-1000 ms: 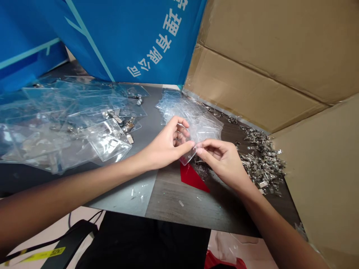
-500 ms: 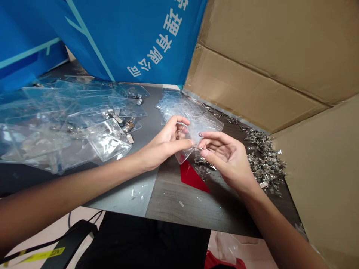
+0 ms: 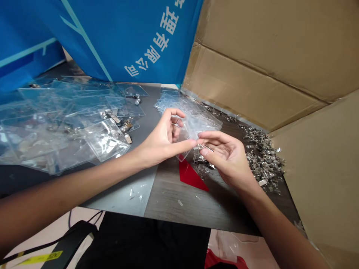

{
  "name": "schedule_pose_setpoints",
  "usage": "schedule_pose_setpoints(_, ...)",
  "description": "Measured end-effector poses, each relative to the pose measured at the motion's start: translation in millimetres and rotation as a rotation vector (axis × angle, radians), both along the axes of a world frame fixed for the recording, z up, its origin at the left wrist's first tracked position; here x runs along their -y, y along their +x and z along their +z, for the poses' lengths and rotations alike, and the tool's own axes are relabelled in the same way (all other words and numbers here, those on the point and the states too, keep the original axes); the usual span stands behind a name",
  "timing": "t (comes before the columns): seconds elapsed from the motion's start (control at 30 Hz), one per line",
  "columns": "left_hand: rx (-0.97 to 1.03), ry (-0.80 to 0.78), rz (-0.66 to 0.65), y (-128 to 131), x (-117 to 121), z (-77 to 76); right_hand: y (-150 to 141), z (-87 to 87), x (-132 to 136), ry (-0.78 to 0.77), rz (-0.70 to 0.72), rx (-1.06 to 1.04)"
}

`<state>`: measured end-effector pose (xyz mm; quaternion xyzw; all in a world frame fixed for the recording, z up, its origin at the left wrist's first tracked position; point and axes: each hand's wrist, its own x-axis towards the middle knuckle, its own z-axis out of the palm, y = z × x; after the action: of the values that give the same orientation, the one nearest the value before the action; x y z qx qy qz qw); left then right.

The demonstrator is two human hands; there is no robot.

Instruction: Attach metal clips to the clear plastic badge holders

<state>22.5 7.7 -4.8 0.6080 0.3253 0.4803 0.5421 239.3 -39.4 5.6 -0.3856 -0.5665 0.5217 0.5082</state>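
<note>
Over the middle of the table, my left hand [image 3: 164, 140] grips a clear plastic badge holder [image 3: 183, 152], its thumb on the near edge and its other fingers curled around the far side. My right hand [image 3: 228, 153] pinches a small metal badge clip [image 3: 200, 147] between thumb and fingers, right at the holder's edge. Whether the clip is fastened to the holder cannot be made out. Beneath the right hand lie a few loose clips [image 3: 205, 163]. Behind both hands is a stack of clear badge holders [image 3: 178, 101], partly hidden by them.
Left on the table spreads a heap of badge holders with metal clips [image 3: 64, 127]. A pile of loose clips [image 3: 265, 160] lies at the right, against cardboard [image 3: 238, 71]. A blue printed sheet [image 3: 112, 41] stands behind. A red piece [image 3: 192, 175] lies near the hands.
My left thumb has slid slightly right towards the right fingertips, and its other fingers have opened a little. The clip shows more between the hands. The view has shifted slightly.
</note>
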Motion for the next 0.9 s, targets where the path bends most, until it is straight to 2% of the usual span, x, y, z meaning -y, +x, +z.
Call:
schedule_pose_setpoints(0.33, -0.013, -0.036, -0.035, 1.3, 3.7, 1.5, -1.5, 0.0, 1.0, 0.003, 0.007, -0.039)
schedule_pose_setpoints(0.67, -0.043, 0.032, 0.028, 2.6, 7.3, 4.1, -0.7, -1.6, 1.2, 0.004, 0.006, -0.02)
schedule_pose_setpoints(0.9, -0.134, 0.105, 0.092, 3.9, 11.6, 4.5, -6.6, -1.2, -2.1, 0.077, -0.088, 0.068)
